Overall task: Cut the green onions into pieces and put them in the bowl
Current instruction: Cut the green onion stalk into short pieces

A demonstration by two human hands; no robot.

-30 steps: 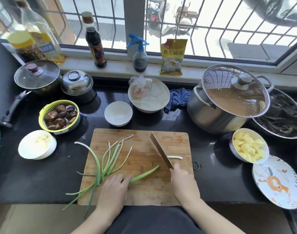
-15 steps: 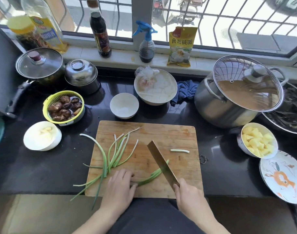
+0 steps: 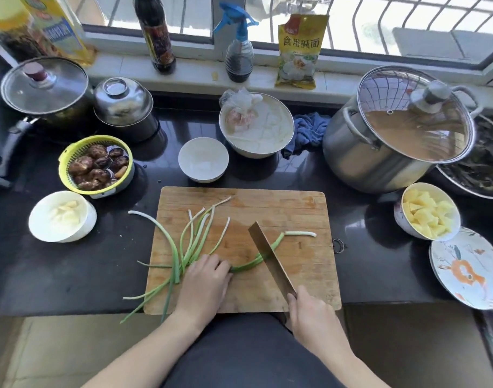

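Green onions (image 3: pixel 196 242) lie fanned over the left half of the cutting board (image 3: pixel 304 208), which sits at the counter's (image 3: pixel 379 264) front edge, their green ends trailing off the board's front-left corner onto the counter. 1 stalk is drawn apart from the bunch and curves toward the board's right side, its white end (image 3: pixel 301 233) pointing at the right edge. The knife (image 3: pixel 270 257) crosses this stalk, blade slanting from mid-board back to the front-right corner. The right hand (image 3: pixel 313 313) is wrapped round the knife handle; the left hand (image 3: pixel 204 281) lies fingers-down on the stalks near the front edge, pinning them.

The cutting step looks to be under way, with almost everything still whole. The next move calls for a firm press straight down through the stalk, left fingertips kept clear of the blade. The empty white bowl (image 3: pixel 203 159), just behind the board's back edge, has no pieces in it yet.
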